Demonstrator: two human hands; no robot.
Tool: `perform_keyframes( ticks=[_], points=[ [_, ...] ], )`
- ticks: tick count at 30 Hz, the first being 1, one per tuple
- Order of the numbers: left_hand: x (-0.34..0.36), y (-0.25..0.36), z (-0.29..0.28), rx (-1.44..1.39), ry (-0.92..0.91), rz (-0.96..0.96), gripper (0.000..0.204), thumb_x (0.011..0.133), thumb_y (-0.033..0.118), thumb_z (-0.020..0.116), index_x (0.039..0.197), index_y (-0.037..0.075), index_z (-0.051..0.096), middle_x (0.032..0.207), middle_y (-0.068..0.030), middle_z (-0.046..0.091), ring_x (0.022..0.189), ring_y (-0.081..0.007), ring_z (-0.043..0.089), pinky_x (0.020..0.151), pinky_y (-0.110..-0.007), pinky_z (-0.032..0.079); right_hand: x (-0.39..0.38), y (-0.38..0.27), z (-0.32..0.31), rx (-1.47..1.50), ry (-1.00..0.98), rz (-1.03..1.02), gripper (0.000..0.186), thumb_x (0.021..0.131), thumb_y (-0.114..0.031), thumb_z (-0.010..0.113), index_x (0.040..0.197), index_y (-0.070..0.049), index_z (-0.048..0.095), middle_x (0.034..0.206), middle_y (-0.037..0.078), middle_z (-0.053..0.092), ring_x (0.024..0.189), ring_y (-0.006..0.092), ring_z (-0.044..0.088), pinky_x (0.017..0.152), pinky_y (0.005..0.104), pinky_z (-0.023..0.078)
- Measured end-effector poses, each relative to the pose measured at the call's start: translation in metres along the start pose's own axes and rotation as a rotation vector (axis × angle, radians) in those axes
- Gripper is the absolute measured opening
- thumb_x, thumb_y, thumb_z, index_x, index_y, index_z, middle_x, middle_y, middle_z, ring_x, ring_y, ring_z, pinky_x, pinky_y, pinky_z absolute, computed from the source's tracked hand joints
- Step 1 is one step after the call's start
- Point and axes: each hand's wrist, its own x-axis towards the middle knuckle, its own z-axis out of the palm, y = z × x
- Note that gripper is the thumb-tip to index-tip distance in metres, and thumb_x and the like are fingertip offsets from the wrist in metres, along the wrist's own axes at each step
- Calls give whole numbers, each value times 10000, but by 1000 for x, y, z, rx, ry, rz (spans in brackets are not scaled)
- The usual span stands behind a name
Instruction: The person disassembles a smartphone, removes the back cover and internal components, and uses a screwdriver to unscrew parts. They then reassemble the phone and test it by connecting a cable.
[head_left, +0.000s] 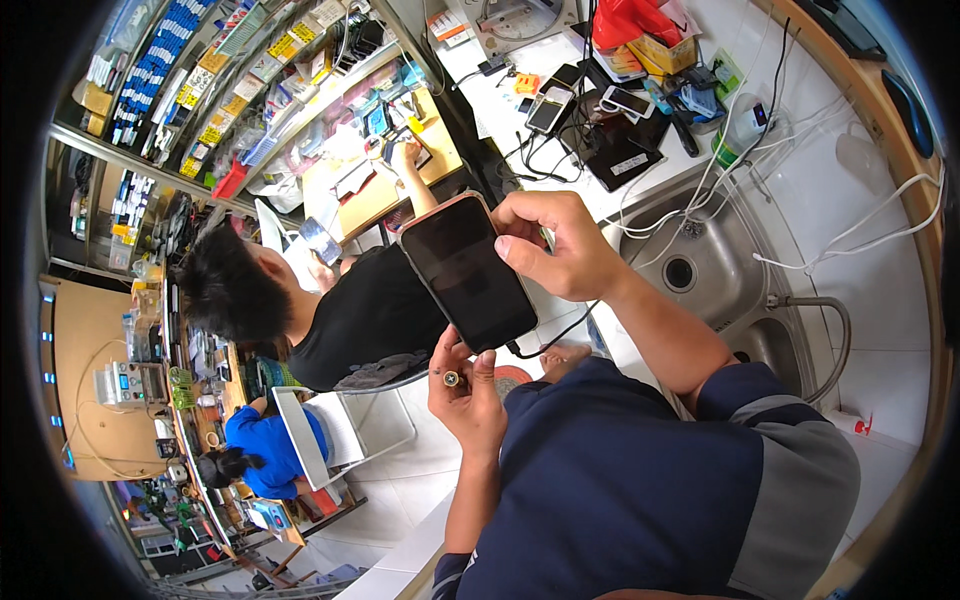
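Note:
A smartphone point(468, 272) with a dark screen and a pinkish edge is held up in front of me, tilted. My right hand point(560, 245) grips its upper right edge, the thumb resting on the front and the fingers behind. At the lower left corner, my left hand point(467, 398) holds the phone between curled fingers and thumb, with a round gold-and-black ring showing. A black cable point(560, 335) runs to the phone's bottom edge, close to the left thumb. What lies behind the phone is hidden.
A steel sink point(700, 262) is at right, with white cables across it. Phones point(550, 108) and tangled cords lie on the white counter beyond. A person in black point(370, 320) sits close ahead at a wooden desk point(440, 130); another in blue point(262, 455) sits at far left.

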Motion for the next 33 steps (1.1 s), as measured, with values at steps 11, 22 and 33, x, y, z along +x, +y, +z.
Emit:
perform_keyframes(
  ticks=[11, 22, 33],
  points=[
    [-1, 1, 0, 15, 29, 9, 503, 997, -5, 741, 1465, -57, 565, 1119, -88, 747, 837, -52, 599, 722, -191, 452, 1, 2, 3, 11, -49, -14, 146, 906, -161, 724, 932, -21, 692, 764, -21, 630, 692, 60, 530, 623, 250, 419],
    [4, 5, -2, -1, -23, -32, 513, 1015, 19, 725, 1484, -53, 531, 1106, -91, 747, 948, -105, 670, 840, -232, 513, 1, -5, 5, 7, -12, -23, 142, 895, -141, 732, 962, -26, 683, 769, -19, 635, 690, 65, 538, 625, 255, 419],
    [6, 4, -6, -3, 23, 34, 505, 993, -12, 744, 1466, -39, 568, 1078, -73, 736, 819, -52, 580, 700, -201, 453, 3, -9, 12, -73, -60, -46, 241, 820, -69, 676, 1058, -31, 678, 809, -15, 647, 706, 64, 542, 630, 255, 422]
  ],
)
